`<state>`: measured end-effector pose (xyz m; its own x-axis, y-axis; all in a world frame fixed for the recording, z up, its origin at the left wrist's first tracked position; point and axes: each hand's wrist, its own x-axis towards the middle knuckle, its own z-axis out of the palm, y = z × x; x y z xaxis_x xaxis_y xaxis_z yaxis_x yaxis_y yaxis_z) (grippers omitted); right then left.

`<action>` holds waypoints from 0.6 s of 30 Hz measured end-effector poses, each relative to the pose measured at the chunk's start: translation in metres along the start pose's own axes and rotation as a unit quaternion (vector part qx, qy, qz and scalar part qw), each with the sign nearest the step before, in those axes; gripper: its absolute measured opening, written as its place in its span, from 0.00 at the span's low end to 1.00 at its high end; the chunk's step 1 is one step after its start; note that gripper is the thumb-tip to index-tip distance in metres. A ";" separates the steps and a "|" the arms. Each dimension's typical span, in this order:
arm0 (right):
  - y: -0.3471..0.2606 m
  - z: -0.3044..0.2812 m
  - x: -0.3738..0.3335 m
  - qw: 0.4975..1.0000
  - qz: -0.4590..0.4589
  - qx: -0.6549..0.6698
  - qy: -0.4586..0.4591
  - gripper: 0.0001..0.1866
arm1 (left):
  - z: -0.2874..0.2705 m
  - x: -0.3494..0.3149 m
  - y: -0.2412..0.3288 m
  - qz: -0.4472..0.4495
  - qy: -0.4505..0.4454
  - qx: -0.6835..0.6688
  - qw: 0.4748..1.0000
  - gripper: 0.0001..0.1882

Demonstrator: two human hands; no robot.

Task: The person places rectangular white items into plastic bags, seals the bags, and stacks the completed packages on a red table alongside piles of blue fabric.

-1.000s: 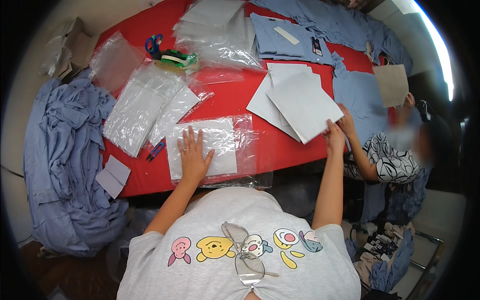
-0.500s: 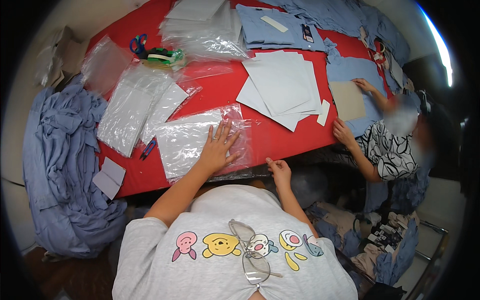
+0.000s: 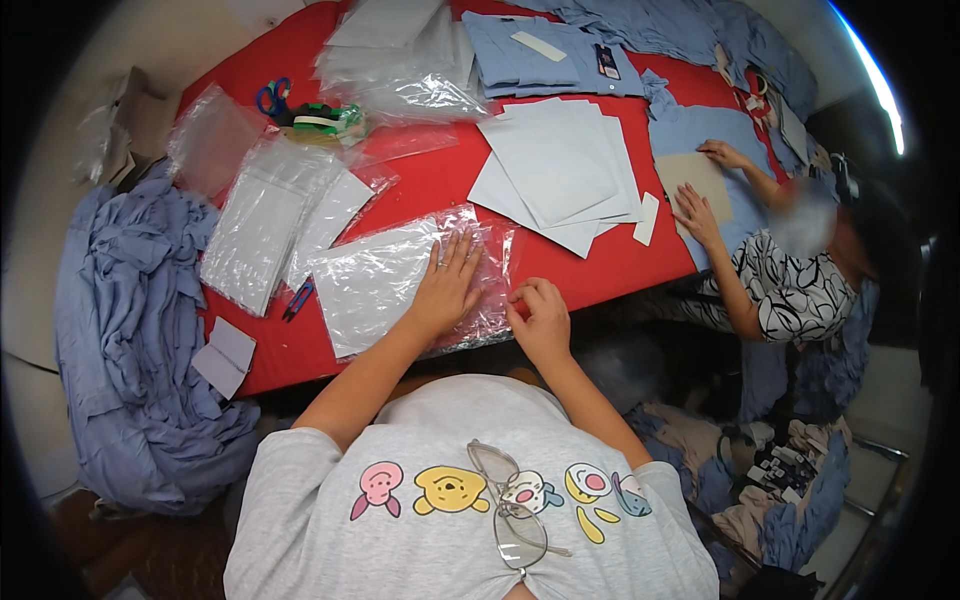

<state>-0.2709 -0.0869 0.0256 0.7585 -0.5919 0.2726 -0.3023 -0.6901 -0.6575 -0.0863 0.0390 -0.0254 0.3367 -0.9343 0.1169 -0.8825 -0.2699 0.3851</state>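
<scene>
In the head view, the clear bag [image 3: 372,282] with a white sheet inside lies flat at the near edge of the red tabletop [image 3: 590,278], in front of the person; the left hand [image 3: 446,284] rests palm down on the right part of the clear bag, its fingers extended and slightly apart, gripping nothing; the right hand [image 3: 541,316] is at the clear bag's right edge, thumb and fingers drawn narrowly together; whether they pinch the film I cannot tell, since the transparent edge is hard to make out there.

Left of the clear bag lie blue thread snips [image 3: 298,300] and, farther left and nearer the person, a small pale booklet [image 3: 223,358]; a stack of filled bags [image 3: 255,232] sits to its upper left, with a green tape dispenser [image 3: 332,120] and blue-handled scissors [image 3: 272,98] beyond; to its upper right are fanned white sheets [image 3: 555,165], then a white strip [image 3: 646,219]; far right of the clear bag, a co-worker's hands [image 3: 704,215] rest on a tan board [image 3: 712,190] over a blue shirt [image 3: 700,130]; well to its left, blue garments [image 3: 140,330] are heaped.
</scene>
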 end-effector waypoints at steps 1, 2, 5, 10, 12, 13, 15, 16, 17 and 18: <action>-0.003 0.004 0.002 0.999 -0.030 -0.007 -0.008 0.08 | -0.002 0.000 0.001 -0.010 0.015 -0.013 1.000 0.40; -0.005 0.009 -0.001 0.999 -0.036 -0.002 -0.039 0.10 | -0.006 -0.001 0.004 -0.022 0.029 -0.027 0.999 0.40; -0.008 0.022 -0.004 0.992 -0.107 -0.038 -0.056 0.13 | -0.015 -0.003 0.011 0.010 0.042 -0.016 0.999 0.40; -0.011 0.023 -0.013 0.972 -0.182 -0.039 -0.141 0.24 | -0.011 -0.008 0.013 -0.025 0.034 -0.145 0.989 0.37; -0.006 0.022 -0.018 0.963 -0.210 -0.050 -0.159 0.27 | -0.015 -0.005 0.020 -0.035 0.053 -0.126 0.990 0.38; -0.001 0.022 -0.023 0.966 -0.210 -0.033 -0.147 0.26 | -0.018 -0.003 0.024 -0.026 0.054 -0.079 0.995 0.38; 0.004 0.021 -0.027 0.969 -0.214 0.001 -0.122 0.25 | -0.019 -0.001 0.020 -0.017 0.024 -0.006 1.000 0.39; 0.006 0.023 -0.027 0.989 -0.086 0.083 -0.091 0.23 | -0.012 0.000 0.013 -0.016 -0.009 0.018 1.000 0.40; 0.005 0.024 -0.025 0.984 0.044 0.164 -0.060 0.21 | -0.009 0.000 0.008 -0.016 -0.042 0.043 0.998 0.41; 0.004 0.025 -0.023 0.955 0.172 0.241 -0.028 0.20 | -0.005 -0.002 0.003 -0.017 -0.043 0.037 0.998 0.42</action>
<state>-0.2749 -0.0658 -0.0012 0.6956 -0.7169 -0.0469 -0.2489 -0.1792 -0.9518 -0.0880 0.0407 -0.0199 0.3404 -0.9400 0.0253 -0.8941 -0.3152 0.3181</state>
